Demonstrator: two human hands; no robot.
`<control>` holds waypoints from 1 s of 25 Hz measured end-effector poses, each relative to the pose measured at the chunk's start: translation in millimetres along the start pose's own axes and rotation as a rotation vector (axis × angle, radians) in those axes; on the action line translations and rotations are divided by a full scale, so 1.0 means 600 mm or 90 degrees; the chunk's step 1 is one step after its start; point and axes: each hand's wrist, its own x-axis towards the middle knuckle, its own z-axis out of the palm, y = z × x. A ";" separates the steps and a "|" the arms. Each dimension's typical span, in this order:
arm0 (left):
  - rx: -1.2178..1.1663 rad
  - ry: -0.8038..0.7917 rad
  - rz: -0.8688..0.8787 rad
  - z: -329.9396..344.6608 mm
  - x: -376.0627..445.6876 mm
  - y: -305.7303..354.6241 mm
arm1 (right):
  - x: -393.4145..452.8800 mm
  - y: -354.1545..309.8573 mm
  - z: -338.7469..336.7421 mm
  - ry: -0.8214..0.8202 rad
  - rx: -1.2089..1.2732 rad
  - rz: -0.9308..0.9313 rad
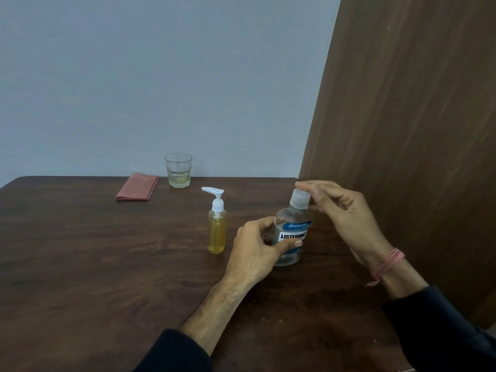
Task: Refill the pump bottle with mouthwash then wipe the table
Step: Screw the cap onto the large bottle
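Clear plastic stands upright on the dark wooden table (107, 251): the mouthwash bottle (291, 232), gripped round its body by the left hand (257, 251), while the right hand (341, 210) pinches the cap (301, 196) directly above. The bottle's long axis runs vertical between them. The pump bottle (217, 226), pump on, waits just beyond the left hand's knuckles, nearer that hand.

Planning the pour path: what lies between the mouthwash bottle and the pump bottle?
In the head view, only the left hand gripping the mouthwash bottle sits in that stretch; otherwise bare table separates it from the pump bottle.
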 end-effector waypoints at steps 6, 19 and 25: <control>-0.006 -0.008 -0.003 0.000 -0.002 0.000 | 0.006 -0.001 -0.004 0.048 0.024 -0.018; 0.028 0.031 0.016 0.003 -0.007 -0.004 | 0.002 0.026 0.010 0.048 -0.018 -0.021; 0.145 0.044 0.012 -0.008 -0.011 -0.001 | -0.025 0.039 0.014 0.022 0.024 0.020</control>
